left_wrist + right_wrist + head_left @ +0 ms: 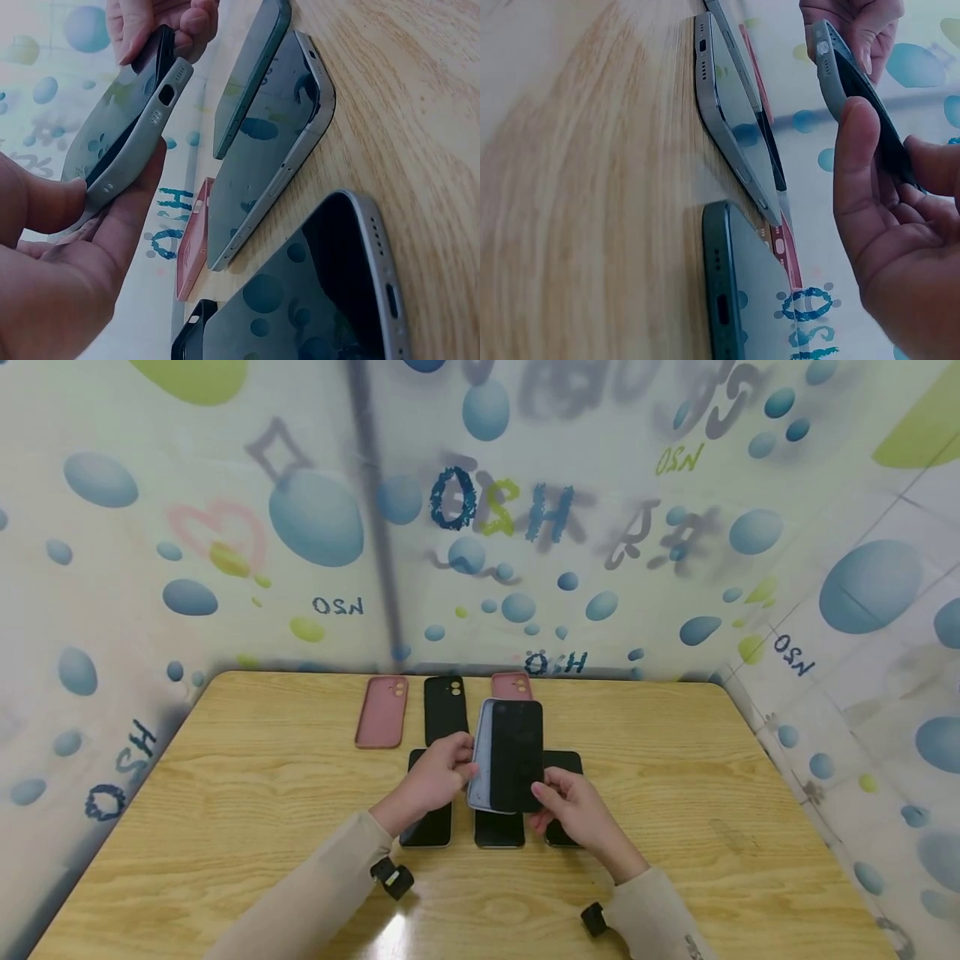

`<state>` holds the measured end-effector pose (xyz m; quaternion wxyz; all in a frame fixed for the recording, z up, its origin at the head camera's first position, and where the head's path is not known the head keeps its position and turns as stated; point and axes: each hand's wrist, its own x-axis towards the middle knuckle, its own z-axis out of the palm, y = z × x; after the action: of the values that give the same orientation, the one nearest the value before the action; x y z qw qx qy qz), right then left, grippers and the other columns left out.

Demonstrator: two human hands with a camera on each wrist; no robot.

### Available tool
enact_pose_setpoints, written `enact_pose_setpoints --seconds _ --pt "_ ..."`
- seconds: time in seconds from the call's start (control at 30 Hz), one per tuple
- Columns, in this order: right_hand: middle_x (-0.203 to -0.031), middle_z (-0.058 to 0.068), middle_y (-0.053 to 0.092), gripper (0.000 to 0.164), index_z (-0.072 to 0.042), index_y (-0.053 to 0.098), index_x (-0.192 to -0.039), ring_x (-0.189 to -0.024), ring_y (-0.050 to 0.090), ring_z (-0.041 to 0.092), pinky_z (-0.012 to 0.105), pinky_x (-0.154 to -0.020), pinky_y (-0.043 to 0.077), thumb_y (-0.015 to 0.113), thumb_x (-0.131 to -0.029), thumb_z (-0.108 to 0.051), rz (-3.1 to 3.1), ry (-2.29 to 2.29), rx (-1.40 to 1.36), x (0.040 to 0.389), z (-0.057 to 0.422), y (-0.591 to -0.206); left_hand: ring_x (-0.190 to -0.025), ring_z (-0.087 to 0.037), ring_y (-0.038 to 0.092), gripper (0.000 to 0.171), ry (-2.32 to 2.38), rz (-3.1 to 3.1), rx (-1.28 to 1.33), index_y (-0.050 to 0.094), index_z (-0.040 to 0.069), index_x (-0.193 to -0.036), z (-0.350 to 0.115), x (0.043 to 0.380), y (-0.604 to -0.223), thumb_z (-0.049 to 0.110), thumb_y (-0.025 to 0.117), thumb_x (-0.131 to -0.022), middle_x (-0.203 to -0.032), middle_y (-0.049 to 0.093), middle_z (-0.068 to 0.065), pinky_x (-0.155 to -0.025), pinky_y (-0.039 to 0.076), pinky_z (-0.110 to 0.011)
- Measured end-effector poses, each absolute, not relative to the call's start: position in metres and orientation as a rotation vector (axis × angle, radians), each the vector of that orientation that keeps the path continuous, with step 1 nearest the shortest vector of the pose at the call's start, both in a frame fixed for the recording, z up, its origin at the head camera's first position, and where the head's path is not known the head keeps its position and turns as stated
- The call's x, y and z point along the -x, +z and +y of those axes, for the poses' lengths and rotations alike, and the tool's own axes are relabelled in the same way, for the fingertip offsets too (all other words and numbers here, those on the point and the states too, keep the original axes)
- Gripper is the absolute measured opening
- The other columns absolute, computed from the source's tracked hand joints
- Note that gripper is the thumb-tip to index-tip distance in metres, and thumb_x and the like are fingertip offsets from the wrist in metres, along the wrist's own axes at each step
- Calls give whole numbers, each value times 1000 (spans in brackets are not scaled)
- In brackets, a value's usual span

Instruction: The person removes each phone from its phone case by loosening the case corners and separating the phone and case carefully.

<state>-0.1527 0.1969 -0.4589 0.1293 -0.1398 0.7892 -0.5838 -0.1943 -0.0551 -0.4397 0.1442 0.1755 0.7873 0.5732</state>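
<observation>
My left hand [433, 777] holds a pale grey-blue phone case [481, 760] by its left side, thumb at the edge. My right hand [576, 810] pinches the lower right edge of a dark-screened phone [517, 756]. Held above the table, the phone overlaps the case and sits offset to its right. In the left wrist view the phone [120, 112] lies tilted, its near edge within the case [154, 124] and its far edge raised out of it. Below the hands lie three more phones, the left [427, 828], middle [499, 833] and right [564, 763] ones, screens up.
Along the back of the wooden table [262, 827] lie a pink case [381, 714], a black case [445, 703] and a second pink case [512, 684], which is partly behind the held phone. A patterned wall covering [480, 585] rises behind the table's back edge.
</observation>
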Motion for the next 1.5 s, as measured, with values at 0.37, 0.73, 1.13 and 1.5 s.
enact_pose_setpoints --seconds 0.37,0.73,1.13,1.5 --pt "-79 20 69 27 5 50 -90 -66 70 24 32 -64 61 52 -109 -14 2310 -1713 292 146 214 -459 -84 -19 57 26 1633 2295 -436 56 -10 -127 -55 195 -440 -5 52 -102 -115 69 -22 -68 47 -29" --pt "-78 18 65 27 5 47 -88 -66 70 21 33 -65 61 48 -110 -11 2300 -1729 245 137 232 -463 -82 -21 55 25 1632 2301 -369 56 -8 -127 -52 197 -440 -5 53 -102 -113 69 -19 -68 46 -30" --pt "-80 18 68 26 12 55 -103 -64 66 19 33 -63 59 48 -110 -12 2290 -1772 100 130 250 -467 -97 -24 61 31 1632 2311 -333 56 -8 -133 -42 199 -441 -4 55 -103 -123 68 -23 -76 53 -34" --pt "-73 15 64 28 11 57 -96 -60 61 19 30 -59 56 47 -111 -10 2403 -1712 -25 129 272 -470 -101 -25 63 33 1597 2295 -349 54 -7 -137 -30 202 -437 -1 52 -105 -128 67 -23 -77 52 -34"
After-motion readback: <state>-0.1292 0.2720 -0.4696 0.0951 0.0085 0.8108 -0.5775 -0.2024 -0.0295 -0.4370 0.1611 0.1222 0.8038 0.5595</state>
